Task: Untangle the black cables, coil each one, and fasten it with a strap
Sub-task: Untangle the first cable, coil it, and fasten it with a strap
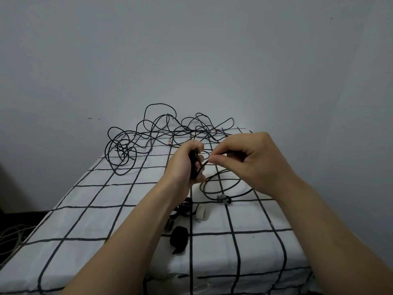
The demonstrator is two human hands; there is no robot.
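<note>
One cable is partway coiled: my left hand (187, 161) is curled round the gathered black coil (193, 161) at centre frame, and my right hand (244, 160) pinches the next stretch of that cable between thumb and fingertips just beside it. Most of the job is left, I judge, since the tangle of black cables (153, 135) sprawls over the far end of the checked tablecloth (106, 209), above my hands, and I see no fastened coil. Straps, a black roll (180, 238) and a white one (203, 212), lie unused below my left wrist.
</note>
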